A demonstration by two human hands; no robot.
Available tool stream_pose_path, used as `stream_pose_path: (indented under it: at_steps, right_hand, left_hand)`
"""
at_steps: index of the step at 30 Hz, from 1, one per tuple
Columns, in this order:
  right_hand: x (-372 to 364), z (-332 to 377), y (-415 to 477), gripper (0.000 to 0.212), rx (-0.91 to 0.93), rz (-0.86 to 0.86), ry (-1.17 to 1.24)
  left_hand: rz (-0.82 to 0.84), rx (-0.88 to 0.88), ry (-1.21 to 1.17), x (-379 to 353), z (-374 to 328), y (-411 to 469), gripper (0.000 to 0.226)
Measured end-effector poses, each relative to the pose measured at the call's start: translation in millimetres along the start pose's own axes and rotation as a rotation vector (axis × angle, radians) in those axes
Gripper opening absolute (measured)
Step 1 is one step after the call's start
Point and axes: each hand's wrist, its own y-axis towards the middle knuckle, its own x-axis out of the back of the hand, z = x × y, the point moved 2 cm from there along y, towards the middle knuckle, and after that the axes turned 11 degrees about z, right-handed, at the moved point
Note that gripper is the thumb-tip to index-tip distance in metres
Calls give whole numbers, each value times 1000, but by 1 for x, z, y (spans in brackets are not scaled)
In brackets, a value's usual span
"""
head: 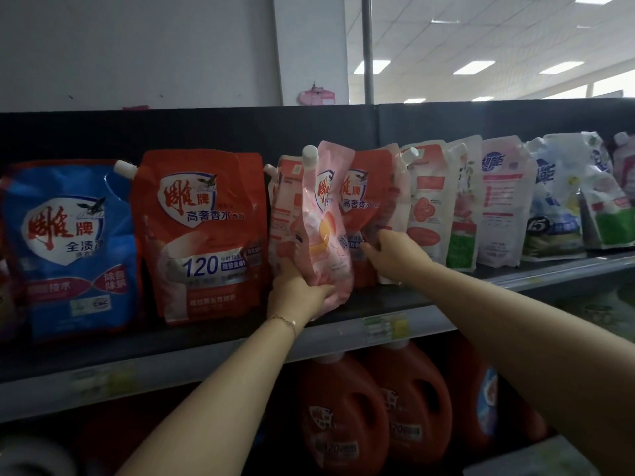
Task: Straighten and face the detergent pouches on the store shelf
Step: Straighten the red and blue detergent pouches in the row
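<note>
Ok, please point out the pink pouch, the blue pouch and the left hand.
pink pouch (326,231), head view, front panel.
blue pouch (68,249), head view, front panel.
left hand (296,296), head view, back of hand.

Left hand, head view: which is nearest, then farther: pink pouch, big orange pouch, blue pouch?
1. pink pouch, gripped in the left hand.
2. big orange pouch, next on its left.
3. blue pouch, far left end of the row.

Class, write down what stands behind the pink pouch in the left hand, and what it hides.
Behind the pink pouch, a red pouch shows on its right and a back-facing pouch on its left. What lies between them is covered.
</note>
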Motion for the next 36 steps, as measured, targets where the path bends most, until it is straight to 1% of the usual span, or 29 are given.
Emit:
stream_pose_path:
  at_steps: [2,4,7,10,12,14,19,25,28,31,36]
  right_hand:
    - [-4,-6,13,37,-24,11,17]
    - [-12,-8,22,43,-32,22,14]
    - [-22,-5,29,49,-58,-40,-42]
    - [-26,1,32,45,-71,-106,-78]
    - [-30,3,34,38,-48,-120,-67]
    - [-34,5,34,31,-10,-151,-87]
    - [-35,5,34,26,144,-257,-197]
    - [-19,7,36,29,292,-535,-210]
    - [-13,10,32,29,358,-647,-208]
    - [-13,12,24,30,399,-682,-225]
    - [-4,19,5,30,489,-762,-285]
  left_hand:
    - [-27,-8,-46,-5,4,0,91]
    - [-42,-29,-34,-8,8,1,92]
    - [-8,-54,-51,-8,13,5,99]
    - [6,-74,-95,-8,16,8,104]
    - [-9,-79,-69,-10,18,8,98]
    - [-26,-72,-13,-11,17,7,96]
    - [-19,-40,65,-14,17,11,112]
    - [-66,-44,116,-15,20,15,107]
    - [-60,-40,96,-15,18,14,107]
    - [-56,-45,67,-15,15,13,102]
    - [-7,-28,72,-15,13,8,107]
